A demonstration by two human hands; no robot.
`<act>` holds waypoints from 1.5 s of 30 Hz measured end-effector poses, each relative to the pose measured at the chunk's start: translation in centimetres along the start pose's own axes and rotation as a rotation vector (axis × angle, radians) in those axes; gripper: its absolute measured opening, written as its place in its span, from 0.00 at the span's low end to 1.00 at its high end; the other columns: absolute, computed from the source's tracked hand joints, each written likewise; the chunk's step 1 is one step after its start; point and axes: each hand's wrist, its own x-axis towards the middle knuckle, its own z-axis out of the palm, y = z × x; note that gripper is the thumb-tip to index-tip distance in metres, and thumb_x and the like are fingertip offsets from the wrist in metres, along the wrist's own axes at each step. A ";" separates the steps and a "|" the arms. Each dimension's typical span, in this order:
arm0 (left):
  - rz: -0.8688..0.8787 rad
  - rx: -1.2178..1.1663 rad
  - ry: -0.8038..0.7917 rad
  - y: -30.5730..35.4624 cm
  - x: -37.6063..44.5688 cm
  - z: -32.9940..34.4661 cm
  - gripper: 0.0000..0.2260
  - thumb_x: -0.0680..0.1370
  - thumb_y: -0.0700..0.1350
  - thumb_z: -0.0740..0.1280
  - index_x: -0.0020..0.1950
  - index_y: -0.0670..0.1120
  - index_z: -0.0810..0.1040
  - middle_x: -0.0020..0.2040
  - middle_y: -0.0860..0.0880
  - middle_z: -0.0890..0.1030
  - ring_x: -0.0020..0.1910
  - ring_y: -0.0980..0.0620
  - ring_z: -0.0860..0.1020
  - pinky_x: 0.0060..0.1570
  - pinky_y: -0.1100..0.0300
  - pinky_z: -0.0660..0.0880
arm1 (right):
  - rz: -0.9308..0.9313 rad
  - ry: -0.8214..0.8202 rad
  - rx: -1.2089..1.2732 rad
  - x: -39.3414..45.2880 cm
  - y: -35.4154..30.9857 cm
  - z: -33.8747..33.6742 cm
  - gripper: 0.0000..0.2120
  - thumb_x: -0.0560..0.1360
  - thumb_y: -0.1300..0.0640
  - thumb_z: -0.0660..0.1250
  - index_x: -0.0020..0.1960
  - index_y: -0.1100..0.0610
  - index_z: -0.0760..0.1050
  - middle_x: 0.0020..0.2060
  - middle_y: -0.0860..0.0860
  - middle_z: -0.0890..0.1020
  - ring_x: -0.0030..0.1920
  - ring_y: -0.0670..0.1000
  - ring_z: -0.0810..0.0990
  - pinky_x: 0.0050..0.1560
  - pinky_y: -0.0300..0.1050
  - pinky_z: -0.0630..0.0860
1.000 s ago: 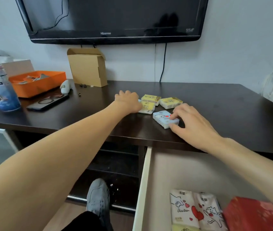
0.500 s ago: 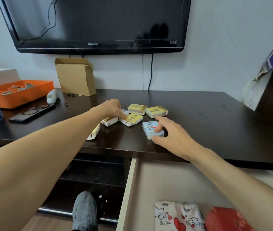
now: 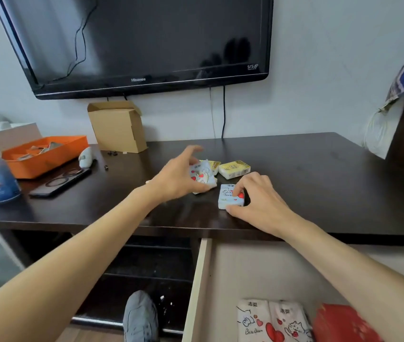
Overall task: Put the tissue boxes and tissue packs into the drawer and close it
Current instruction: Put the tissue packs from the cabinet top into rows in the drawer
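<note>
A small white-and-blue tissue pack [image 3: 230,196] is being pinched on the dark tabletop [image 3: 319,174] by the right hand [image 3: 260,201], with the thumb lying against the near edge and the fingers curled over the far right corner. The pack's long axis is running away from the person, roughly in line with that forearm, so it is being gripped across its short width. The pack appears to be resting on the wood rather than lifted, though this cannot be told for certain.

Just to the left of it, a second printed pack [image 3: 202,177] is being held by the left hand [image 3: 178,177], tilted up off the surface; the thumb and lower fingers are closed on it while the upper fingers are being spread above. Beyond the left hand's fingertips, two yellow packs [image 3: 234,169] are lying side by side, one partly hidden behind the held pack.

The open drawer [image 3: 196,292] is lying below and toward the person from both hands, closer to the right hand, which is sitting almost directly above its far end. Inside it, near the bottom of the view, white patterned packs [image 3: 270,319] and a red package [image 3: 339,324] are already lying. The coming move is judged to be a short pull back and down over the table's edge, easiest for the right hand.
</note>
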 end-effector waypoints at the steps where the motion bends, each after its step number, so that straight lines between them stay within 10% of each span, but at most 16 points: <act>1: 0.020 0.058 -0.092 0.3 -1.1 0.2 0.42 0.67 0.53 0.79 0.75 0.56 0.60 0.67 0.49 0.76 0.63 0.50 0.75 0.60 0.55 0.72 | -0.005 0.005 0.016 0.0 0.1 0.0 0.14 0.70 0.44 0.74 0.51 0.45 0.73 0.60 0.40 0.69 0.66 0.45 0.63 0.56 0.45 0.67; 8: -0.044 0.164 -0.229 0.9 -4.2 2.0 0.38 0.71 0.55 0.76 0.76 0.54 0.61 0.71 0.50 0.74 0.69 0.48 0.72 0.66 0.49 0.70 | 0.068 -0.121 0.140 -0.2 -0.1 -0.3 0.14 0.65 0.40 0.73 0.43 0.44 0.72 0.50 0.40 0.75 0.47 0.45 0.75 0.43 0.48 0.71; 21: 0.090 0.039 -0.147 5.0 -10.1 2.6 0.27 0.67 0.54 0.79 0.64 0.55 0.76 0.59 0.58 0.78 0.57 0.58 0.76 0.48 0.64 0.73 | -0.199 0.014 -0.023 -8.0 -2.0 -4.5 0.19 0.67 0.44 0.77 0.52 0.44 0.72 0.54 0.41 0.74 0.54 0.44 0.70 0.43 0.44 0.72; 31: 0.184 0.178 -0.422 8.1 -16.5 7.4 0.26 0.64 0.59 0.78 0.59 0.62 0.72 0.51 0.61 0.78 0.49 0.61 0.77 0.46 0.59 0.78 | 0.089 -0.483 -0.147 -17.4 -1.8 -5.7 0.25 0.60 0.36 0.73 0.50 0.36 0.64 0.43 0.38 0.77 0.42 0.39 0.77 0.32 0.38 0.67; 45: 0.203 0.197 -0.433 6.2 -17.5 9.8 0.32 0.68 0.60 0.75 0.68 0.58 0.67 0.58 0.60 0.74 0.54 0.59 0.74 0.52 0.56 0.77 | 0.166 -0.578 -0.270 -17.3 -1.4 -5.0 0.29 0.59 0.39 0.75 0.53 0.35 0.62 0.47 0.38 0.76 0.43 0.42 0.76 0.37 0.44 0.70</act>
